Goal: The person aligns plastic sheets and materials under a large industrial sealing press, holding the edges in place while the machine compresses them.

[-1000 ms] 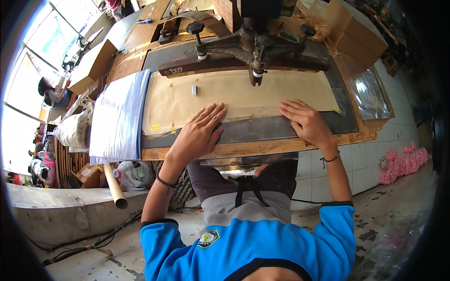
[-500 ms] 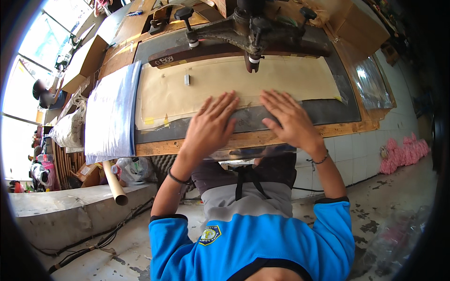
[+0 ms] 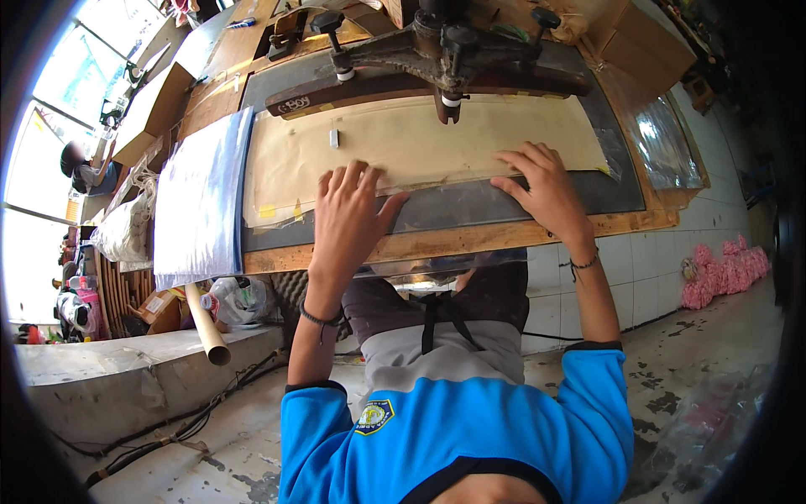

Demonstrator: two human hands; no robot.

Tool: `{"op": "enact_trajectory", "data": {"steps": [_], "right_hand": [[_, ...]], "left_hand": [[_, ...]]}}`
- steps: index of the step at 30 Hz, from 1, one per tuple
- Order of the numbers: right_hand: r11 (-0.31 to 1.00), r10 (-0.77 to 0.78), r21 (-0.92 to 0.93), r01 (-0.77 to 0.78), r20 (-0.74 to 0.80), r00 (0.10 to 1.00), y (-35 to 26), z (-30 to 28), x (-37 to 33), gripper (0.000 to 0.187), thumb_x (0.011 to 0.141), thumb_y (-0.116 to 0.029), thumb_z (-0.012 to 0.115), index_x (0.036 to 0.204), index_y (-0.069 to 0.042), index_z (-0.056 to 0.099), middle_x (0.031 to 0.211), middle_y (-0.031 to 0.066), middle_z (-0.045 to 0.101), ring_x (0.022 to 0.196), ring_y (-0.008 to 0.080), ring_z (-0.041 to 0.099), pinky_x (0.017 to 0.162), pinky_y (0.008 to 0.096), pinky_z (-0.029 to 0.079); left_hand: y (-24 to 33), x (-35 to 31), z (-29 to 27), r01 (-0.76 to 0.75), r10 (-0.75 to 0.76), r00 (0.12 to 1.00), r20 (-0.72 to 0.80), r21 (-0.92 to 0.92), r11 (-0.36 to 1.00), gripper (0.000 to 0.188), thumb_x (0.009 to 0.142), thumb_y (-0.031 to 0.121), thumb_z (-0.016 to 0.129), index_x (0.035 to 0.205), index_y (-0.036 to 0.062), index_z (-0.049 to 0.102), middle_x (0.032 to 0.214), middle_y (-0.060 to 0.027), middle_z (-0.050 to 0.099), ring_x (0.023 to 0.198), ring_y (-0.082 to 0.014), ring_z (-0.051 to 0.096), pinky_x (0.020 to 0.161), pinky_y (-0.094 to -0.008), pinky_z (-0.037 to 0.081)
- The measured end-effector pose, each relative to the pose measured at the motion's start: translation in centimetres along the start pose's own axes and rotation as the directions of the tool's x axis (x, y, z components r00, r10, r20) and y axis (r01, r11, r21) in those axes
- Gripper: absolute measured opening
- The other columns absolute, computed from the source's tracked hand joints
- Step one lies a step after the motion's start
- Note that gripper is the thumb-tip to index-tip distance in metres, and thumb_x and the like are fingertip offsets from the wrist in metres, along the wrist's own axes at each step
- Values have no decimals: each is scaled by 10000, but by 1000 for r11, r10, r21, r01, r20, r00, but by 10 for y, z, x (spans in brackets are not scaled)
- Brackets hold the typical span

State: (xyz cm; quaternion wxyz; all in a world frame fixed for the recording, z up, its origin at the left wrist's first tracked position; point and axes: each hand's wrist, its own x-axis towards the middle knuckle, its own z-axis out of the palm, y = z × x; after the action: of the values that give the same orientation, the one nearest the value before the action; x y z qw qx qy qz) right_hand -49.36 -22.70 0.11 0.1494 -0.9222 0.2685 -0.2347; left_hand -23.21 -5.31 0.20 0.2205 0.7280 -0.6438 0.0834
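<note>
A long tan sheet [image 3: 437,139] lies across a dark grey board [image 3: 420,211] on the wooden table. Clear film seems to overlap its near edge, which looks ragged, and bits of yellow tape show at the corners. My left hand [image 3: 346,214] rests over the sheet's near edge, left of the middle, fingers apart and thumb out. Further right, my right hand [image 3: 544,189] touches down by the same edge, its fingers lightly bent and the thumb apart. Neither visibly holds anything. A small grey-white block [image 3: 334,139] sits on the sheet beyond my left hand.
A dark metal frame [image 3: 445,63] with knobs and a long bar [image 3: 361,91] spans the sheet's far side. Stacked clear plastic sheets [image 3: 201,202] overhang the table's left edge. Cardboard boxes [image 3: 642,50], a cardboard tube [image 3: 206,328] and a pink bundle [image 3: 724,273] surround the table. Someone is at far left.
My hands have moved apart along the near edge, the left one leftward and the right one rightward. Fingers that lay flat are now more bent. The block stays put.
</note>
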Motion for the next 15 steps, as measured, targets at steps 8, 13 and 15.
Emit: {"op": "enact_trajectory", "data": {"steps": [8,13,15], "right_hand": [[834,-16,546,-76,162,987,-5,-5,29,177,932,-133,799,1043,-16,725,935,29,731,865,115,671,797,284,547],[745,126,645,-170,114,985,-9,-4,32,196,980,-189,766,1034,-1,756,920,49,771,832,120,708,781,286,574],[707,156,665,-239,183,971,-9,-4,32,213,983,-204,763,1030,3,770,898,55,776,818,125,720,759,283,581]], "left_hand": [[21,39,5,-52,117,979,164,-355,933,337,959,320,737,1218,105,767,1060,-122,735,991,-313,667,952,-430,502],[22,57,-2,43,74,973,219,-487,872,213,969,252,716,1040,82,823,843,-126,774,767,-305,733,735,-405,565],[21,60,-3,14,91,980,175,-525,851,203,968,244,710,999,83,829,796,-130,767,737,-312,743,692,-405,571]]}}
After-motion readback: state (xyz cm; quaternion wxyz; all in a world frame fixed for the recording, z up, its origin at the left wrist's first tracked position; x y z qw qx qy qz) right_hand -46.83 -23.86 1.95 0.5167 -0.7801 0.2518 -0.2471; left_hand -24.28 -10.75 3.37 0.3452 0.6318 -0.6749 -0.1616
